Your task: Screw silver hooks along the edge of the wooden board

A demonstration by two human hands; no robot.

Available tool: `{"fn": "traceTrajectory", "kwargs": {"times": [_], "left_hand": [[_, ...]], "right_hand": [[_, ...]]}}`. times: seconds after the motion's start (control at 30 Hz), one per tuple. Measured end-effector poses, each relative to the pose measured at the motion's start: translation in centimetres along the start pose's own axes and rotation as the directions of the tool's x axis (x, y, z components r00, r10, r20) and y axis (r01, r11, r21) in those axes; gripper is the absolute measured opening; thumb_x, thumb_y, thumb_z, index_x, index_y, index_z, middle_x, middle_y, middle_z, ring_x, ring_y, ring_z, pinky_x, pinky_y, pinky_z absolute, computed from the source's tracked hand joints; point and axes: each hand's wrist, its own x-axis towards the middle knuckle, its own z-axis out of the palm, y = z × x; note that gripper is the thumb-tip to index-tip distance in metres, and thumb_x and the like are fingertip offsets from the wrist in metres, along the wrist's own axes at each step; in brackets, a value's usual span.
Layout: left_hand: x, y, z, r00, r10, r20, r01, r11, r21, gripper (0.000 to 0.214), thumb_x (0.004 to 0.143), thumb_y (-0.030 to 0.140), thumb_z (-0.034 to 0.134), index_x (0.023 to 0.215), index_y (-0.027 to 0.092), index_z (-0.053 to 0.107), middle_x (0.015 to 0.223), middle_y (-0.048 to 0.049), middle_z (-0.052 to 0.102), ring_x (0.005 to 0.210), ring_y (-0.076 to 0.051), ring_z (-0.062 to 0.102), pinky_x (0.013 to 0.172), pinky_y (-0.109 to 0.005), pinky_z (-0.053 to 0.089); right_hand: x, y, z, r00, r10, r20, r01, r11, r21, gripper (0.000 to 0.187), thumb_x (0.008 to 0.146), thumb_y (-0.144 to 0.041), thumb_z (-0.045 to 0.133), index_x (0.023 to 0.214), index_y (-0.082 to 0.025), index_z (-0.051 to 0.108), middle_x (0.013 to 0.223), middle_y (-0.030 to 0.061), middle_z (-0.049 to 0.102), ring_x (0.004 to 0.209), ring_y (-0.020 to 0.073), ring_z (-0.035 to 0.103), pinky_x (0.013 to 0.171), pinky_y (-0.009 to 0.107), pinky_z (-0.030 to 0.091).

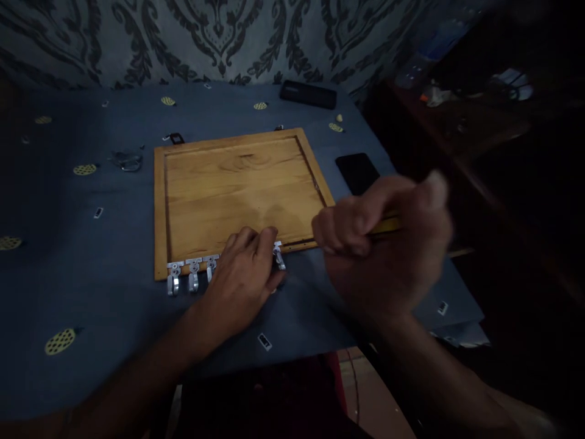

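A framed wooden board (228, 195) lies on the table, with several silver metal hooks (194, 274) along its front edge. My left hand (244, 277) curls over that edge, its thumb and index finger around a hook (278, 255) on the right of the row. The palm and fingers hide part of the row. To the right and above the table, my right hand (388, 238) is a fist wrapped round a tool with a yellow handle (386, 225). Motion blur and the fingers hide the rest of this tool, so its kind is unclear.
Scissors (127, 160) lie left of the board. A black phone (358, 172) is to its right, and a dark oblong case (308, 94) sits at the back. A dark piece of furniture (457, 152) with a plastic bottle (429, 52) stands at the right.
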Motion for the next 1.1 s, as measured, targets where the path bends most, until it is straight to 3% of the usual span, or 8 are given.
{"fn": "traceTrajectory", "kwargs": {"times": [0.13, 0.27, 0.57, 0.8, 0.97, 1.1], "left_hand": [[0.2, 0.0, 0.0, 1.000, -0.018, 0.014, 0.018, 1.000, -0.006, 0.047, 0.087, 0.016, 0.072, 0.124, 0.018, 0.043, 0.105, -0.0072, 0.066, 0.103, -0.028, 0.059, 0.089, -0.045, 0.051], [0.2, 0.0, 0.1, 1.000, -0.026, 0.007, 0.026, 1.000, 0.012, 0.050, 0.086, 0.016, 0.074, 0.124, 0.019, 0.042, 0.106, -0.0069, 0.065, 0.104, -0.028, 0.060, 0.089, -0.044, 0.052], [-0.1, 0.1, 0.3, 0.999, -0.013, -0.045, 0.015, 0.998, 0.059, 0.059, 0.084, 0.017, 0.077, 0.131, 0.020, 0.041, 0.112, -0.0072, 0.063, 0.108, -0.026, 0.061, 0.092, -0.040, 0.053], [-0.1, 0.3, 0.1, 0.999, -0.042, -0.019, 0.043, 0.996, 0.076, 0.060, 0.082, 0.013, 0.077, 0.131, 0.021, 0.042, 0.113, -0.0061, 0.063, 0.108, -0.025, 0.061, 0.092, -0.038, 0.054], [0.0, 0.4, -0.1, 0.999, -0.049, -0.021, 0.051, 0.996, 0.075, 0.062, 0.080, 0.014, 0.080, 0.130, 0.020, 0.043, 0.112, -0.0067, 0.064, 0.107, -0.026, 0.063, 0.092, -0.039, 0.054], [-0.1, 0.3, -0.1, 0.999, -0.051, -0.017, 0.052, 0.997, 0.058, 0.062, 0.081, 0.015, 0.079, 0.130, 0.020, 0.043, 0.113, -0.0073, 0.065, 0.109, -0.026, 0.062, 0.093, -0.039, 0.053]], "right_hand": [[0.5, -0.7, -0.9, 1.000, 0.004, 0.031, -0.002, 0.999, -0.054, 0.044, 0.095, -0.046, 0.064, 0.059, -0.023, 0.053, 0.044, -0.0071, 0.030, 0.035, 0.0079, 0.024, 0.039, 0.026, 0.026], [0.3, 0.8, -1.6, 0.997, -0.031, 0.076, 0.035, 0.998, -0.046, 0.045, 0.095, -0.046, 0.061, 0.059, -0.023, 0.049, 0.043, -0.0079, 0.029, 0.034, 0.0079, 0.023, 0.039, 0.026, 0.028], [0.0, 1.4, -1.4, 0.996, 0.034, -0.083, -0.029, 0.998, 0.062, 0.050, 0.093, -0.050, 0.065, 0.055, -0.021, 0.052, 0.043, -0.0074, 0.031, 0.036, 0.0068, 0.023, 0.041, 0.028, 0.024], [-1.5, 1.7, -2.0, 0.996, -0.025, -0.082, 0.021, 0.998, -0.051, 0.042, 0.102, -0.035, 0.053, 0.063, -0.021, 0.058, 0.055, -0.0025, 0.047, 0.046, 0.0100, 0.039, 0.046, 0.029, 0.028], [-1.5, 2.0, -2.1, 0.996, -0.011, -0.086, 0.008, 1.000, -0.030, 0.039, 0.101, -0.034, 0.054, 0.064, -0.023, 0.059, 0.056, -0.0025, 0.047, 0.045, 0.0109, 0.038, 0.045, 0.029, 0.027], [-0.9, 1.8, -2.0, 0.991, 0.041, -0.125, -0.038, 0.999, 0.027, 0.044, 0.097, -0.044, 0.059, 0.059, -0.022, 0.055, 0.053, -0.0030, 0.045, 0.044, 0.0099, 0.035, 0.045, 0.029, 0.025]]}}
